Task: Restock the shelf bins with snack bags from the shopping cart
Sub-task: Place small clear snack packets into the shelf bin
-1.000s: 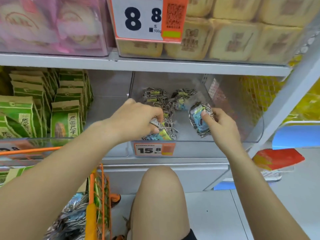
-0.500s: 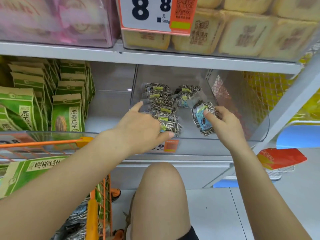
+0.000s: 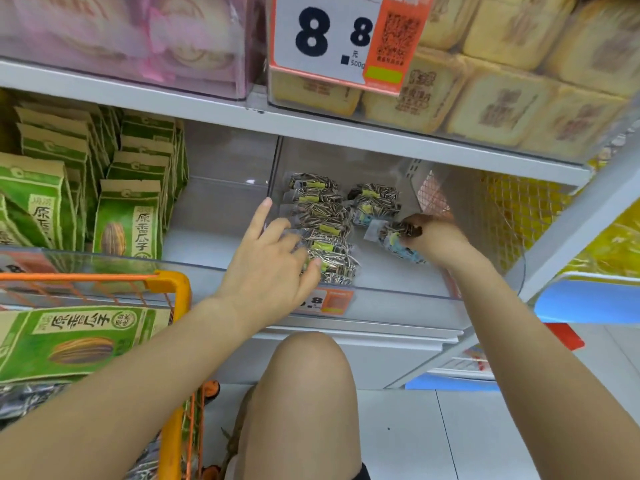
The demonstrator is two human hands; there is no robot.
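Two hands in bin — left grip (image 3: pixel 273 261) released, right grip (image 3: pixel 434 239) grasping snack bag (image 3: pixel 394 239), tag (image 3: pixel 332 39) "8.8".

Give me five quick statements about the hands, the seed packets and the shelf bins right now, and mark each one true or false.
1. The right hand grips a seed packet inside the clear bin. True.
2. The left hand holds a green bag. False: its fingers are spread over the row of seed packets, gripping nothing.
3. The big price tag on the upper shelf reads 8.8. True.
4. The green bags stand in the bin to the right of the seed packets. False: they stand to the left.
5. The shopping cart has a blue frame. False: it is orange.
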